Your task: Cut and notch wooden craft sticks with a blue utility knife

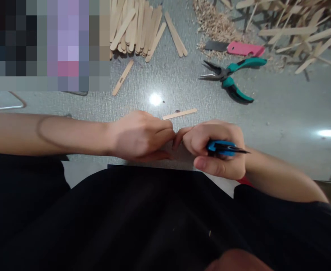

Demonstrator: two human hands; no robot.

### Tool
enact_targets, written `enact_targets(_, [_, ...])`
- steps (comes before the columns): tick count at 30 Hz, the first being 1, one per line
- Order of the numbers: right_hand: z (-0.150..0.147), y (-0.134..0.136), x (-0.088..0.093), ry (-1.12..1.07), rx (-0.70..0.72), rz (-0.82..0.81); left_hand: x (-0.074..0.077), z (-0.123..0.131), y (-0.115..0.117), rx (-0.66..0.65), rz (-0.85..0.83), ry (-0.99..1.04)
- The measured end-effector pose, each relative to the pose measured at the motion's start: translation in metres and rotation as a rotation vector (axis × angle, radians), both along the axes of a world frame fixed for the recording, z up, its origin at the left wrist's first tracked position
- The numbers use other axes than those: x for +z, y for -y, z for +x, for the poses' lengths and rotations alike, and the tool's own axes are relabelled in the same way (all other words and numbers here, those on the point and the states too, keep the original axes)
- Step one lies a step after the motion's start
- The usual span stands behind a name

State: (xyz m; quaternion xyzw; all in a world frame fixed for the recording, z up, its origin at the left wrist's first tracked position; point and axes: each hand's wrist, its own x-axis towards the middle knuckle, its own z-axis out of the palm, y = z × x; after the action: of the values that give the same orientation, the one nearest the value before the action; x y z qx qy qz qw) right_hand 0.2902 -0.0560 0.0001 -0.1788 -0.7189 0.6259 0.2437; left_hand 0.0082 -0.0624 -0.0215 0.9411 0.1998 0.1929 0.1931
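Observation:
My right hand [218,146] is wrapped around a blue-handled tool [223,147], and a thin dark pointed part sticks out toward my wrist. The tool's other end is hidden in my fist, so its exact kind does not show. Close beside it, my left hand [142,137] is closed palm-down at the table's front edge. Its fingertips almost meet my right fingers, and whatever they pinch cannot be made out. Just beyond both hands lies a flat wooden craft stick [180,114]. Another craft stick [122,78], with a small slot cut in it, lies farther up to the left.
Green-handled needle-nose pliers [226,73] lie spread at the right, below a pink-handled knife [244,49]. Wood shavings [216,22] are heaped behind them. A pile of craft sticks [138,30] sits at the back, and scattered stick pieces [301,32] cover the far right.

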Motion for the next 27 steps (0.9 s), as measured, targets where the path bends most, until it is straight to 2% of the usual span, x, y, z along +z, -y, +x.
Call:
enact_targets(3, [-0.006, 0.001, -0.005, -0.227, -0.098, -0.023, 0.006, 0.001, 0.002, 0.183, -0.035, -0.08])
enact_targets(5, [-0.008, -0.001, -0.007, -0.261, -0.123, -0.022, 0.009, 0.002, 0.002, 0.297, -0.004, -0.124])
enact_targets(7, [-0.008, -0.004, -0.008, -0.274, -0.182, -0.037, 0.01, 0.002, 0.001, 0.352, 0.086, -0.151])
enact_targets(9, [-0.006, -0.01, -0.006, -0.259, -0.277, -0.1, 0.01, 0.001, -0.002, 0.338, 0.192, -0.173])
enact_targets(13, [-0.004, -0.02, 0.004, -0.151, -0.465, -0.259, 0.009, -0.001, -0.008, 0.199, 0.3, -0.21])
enact_targets(15, [-0.001, -0.025, 0.01, -0.036, -0.542, -0.32, 0.009, -0.002, -0.009, 0.177, 0.303, -0.222])
enact_targets(18, [0.005, -0.032, 0.02, 0.162, -0.619, -0.343, 0.009, -0.001, -0.01, 0.215, 0.216, -0.263])
enact_targets(20, [0.01, -0.037, 0.027, 0.249, -0.593, -0.315, 0.007, -0.001, -0.01, 0.184, 0.157, -0.25])
enact_targets(23, [0.015, -0.045, 0.034, 0.431, -0.483, -0.219, 0.002, -0.002, -0.005, -0.029, 0.189, -0.225])
enact_targets(25, [0.015, -0.049, 0.034, 0.591, -0.433, -0.001, -0.003, -0.004, 0.0, -0.141, 0.252, -0.258])
enact_targets(27, [0.013, -0.049, 0.03, 0.74, -0.378, 0.247, -0.006, -0.006, 0.006, -0.153, 0.306, -0.327])
